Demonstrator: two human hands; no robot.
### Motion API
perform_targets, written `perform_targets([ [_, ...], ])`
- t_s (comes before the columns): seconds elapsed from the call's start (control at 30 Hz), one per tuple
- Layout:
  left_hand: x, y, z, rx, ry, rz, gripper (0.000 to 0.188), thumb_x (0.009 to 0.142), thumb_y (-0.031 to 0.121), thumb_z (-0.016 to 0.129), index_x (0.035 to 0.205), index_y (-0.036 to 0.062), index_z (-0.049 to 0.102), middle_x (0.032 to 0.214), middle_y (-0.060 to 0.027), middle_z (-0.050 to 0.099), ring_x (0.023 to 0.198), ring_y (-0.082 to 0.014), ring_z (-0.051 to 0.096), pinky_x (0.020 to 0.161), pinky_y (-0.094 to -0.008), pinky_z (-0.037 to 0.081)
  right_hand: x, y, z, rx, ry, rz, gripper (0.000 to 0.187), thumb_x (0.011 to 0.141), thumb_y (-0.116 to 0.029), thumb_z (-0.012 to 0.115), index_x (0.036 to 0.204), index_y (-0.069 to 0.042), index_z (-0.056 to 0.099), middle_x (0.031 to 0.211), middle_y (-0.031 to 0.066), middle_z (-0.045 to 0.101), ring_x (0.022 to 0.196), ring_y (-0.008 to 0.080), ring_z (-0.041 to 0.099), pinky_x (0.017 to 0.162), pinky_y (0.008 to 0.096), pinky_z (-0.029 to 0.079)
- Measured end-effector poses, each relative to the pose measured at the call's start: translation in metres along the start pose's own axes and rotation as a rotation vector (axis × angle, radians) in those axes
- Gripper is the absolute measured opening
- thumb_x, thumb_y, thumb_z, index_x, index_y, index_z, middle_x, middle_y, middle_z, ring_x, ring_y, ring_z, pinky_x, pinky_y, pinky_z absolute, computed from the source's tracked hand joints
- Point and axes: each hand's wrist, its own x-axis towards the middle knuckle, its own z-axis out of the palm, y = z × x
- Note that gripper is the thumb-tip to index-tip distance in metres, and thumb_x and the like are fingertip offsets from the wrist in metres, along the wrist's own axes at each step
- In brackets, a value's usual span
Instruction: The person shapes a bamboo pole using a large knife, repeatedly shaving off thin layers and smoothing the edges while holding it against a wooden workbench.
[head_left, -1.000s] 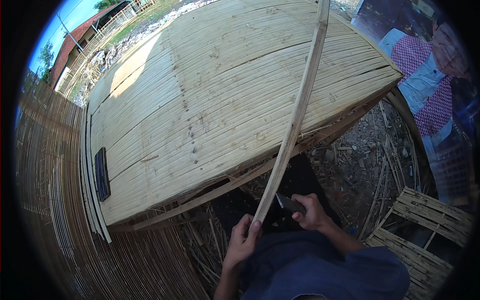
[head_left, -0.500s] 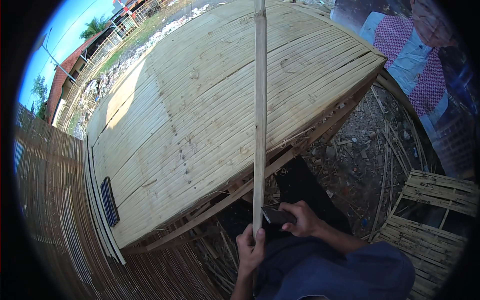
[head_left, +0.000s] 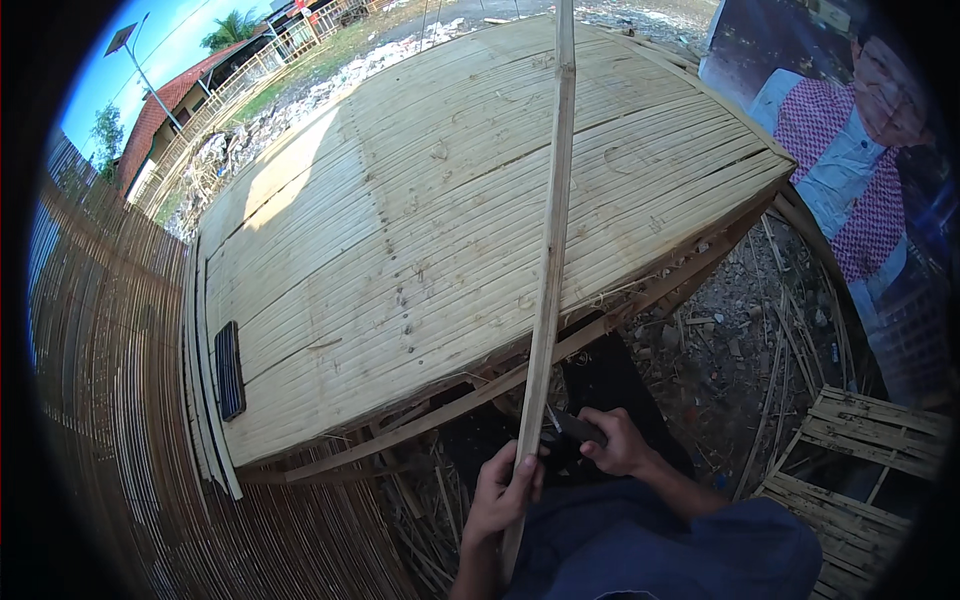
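Note:
A long pale bamboo strip runs from my lap up across the bamboo-slat platform. My left hand is wrapped around its lower part, with the thumb along its face. Just to the right, my right hand is closed on a dark knife with a broad blade. Its bright edge points toward the strip; whether it touches is too small to tell. The strip's lower end reaches past my left hand to my dark blue clothing.
A dark ribbed object lies at the platform's left end. An upright screen of thin slats stands left. At right are a printed banner, a slatted bamboo panel and debris-strewn ground.
The strip's top has tilted to the right, and its lower end shows further below my left hand. My right hand and the knife have shifted slightly right. The whole view has turned somewhat.

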Motion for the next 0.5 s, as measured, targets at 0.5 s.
perform_targets([
  [0.5, 0.006, -0.013, 0.022, 0.075, 0.273, 0.066, 0.023, 0.096, 0.019, 0.045, 0.092, -0.0007, 0.055, 0.066, 0.0030, 0.049, 0.055, -0.0032, 0.041, 0.049, -0.0190, 0.034, 0.006, -0.017, -0.015, -0.046, 0.117, -0.053, 0.075, 0.078, -0.075, 0.040, 0.077, -0.001, 0.052, 0.051, 0.0084, 0.044, 0.047, 0.0242, 0.054, 0.045, 0.0320, 0.039],
])
